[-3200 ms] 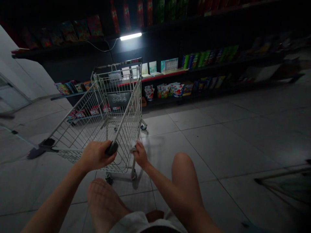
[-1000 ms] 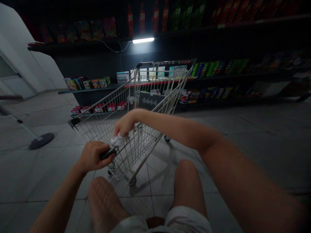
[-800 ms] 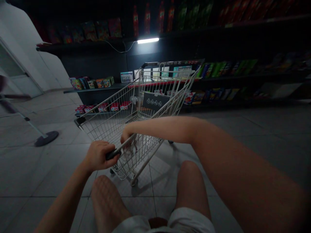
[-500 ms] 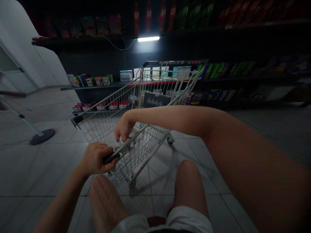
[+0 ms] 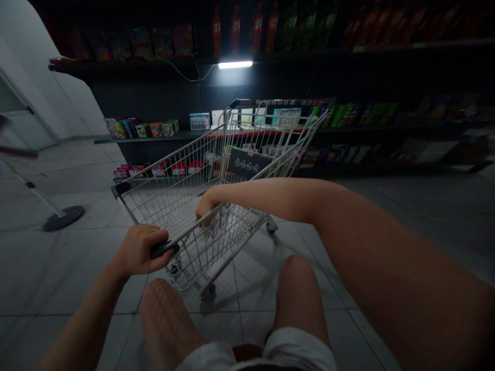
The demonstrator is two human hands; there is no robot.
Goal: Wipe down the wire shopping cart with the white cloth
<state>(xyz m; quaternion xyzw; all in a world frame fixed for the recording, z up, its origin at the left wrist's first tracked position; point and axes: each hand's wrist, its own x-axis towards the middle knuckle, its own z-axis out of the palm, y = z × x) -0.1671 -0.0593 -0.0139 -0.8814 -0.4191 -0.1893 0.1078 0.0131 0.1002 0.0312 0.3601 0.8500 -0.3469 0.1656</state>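
My left hand [image 5: 138, 251] is shut around the black grip [image 5: 164, 249] at the near end of a wire shopping cart [image 5: 170, 175]. My right hand [image 5: 206, 206] reaches across the cart's near rail, and its fingers dip into the basket behind the wires. The white cloth seen earlier does not show, so I cannot tell whether that hand holds it. My bare knees [image 5: 164, 319] lie below the cart.
Dark shelves of packaged goods [image 5: 332, 129] run behind the cart, lit by a wall light tube [image 5: 235, 64]. A pole on a round black base [image 5: 64, 218] stands on the tiled floor [image 5: 65, 268] at left, near a white doorway [image 5: 23, 123].
My right hand has moved further over the rail into the basket, and the white cloth is out of sight. The cart has shifted slightly left and my left hand with it.
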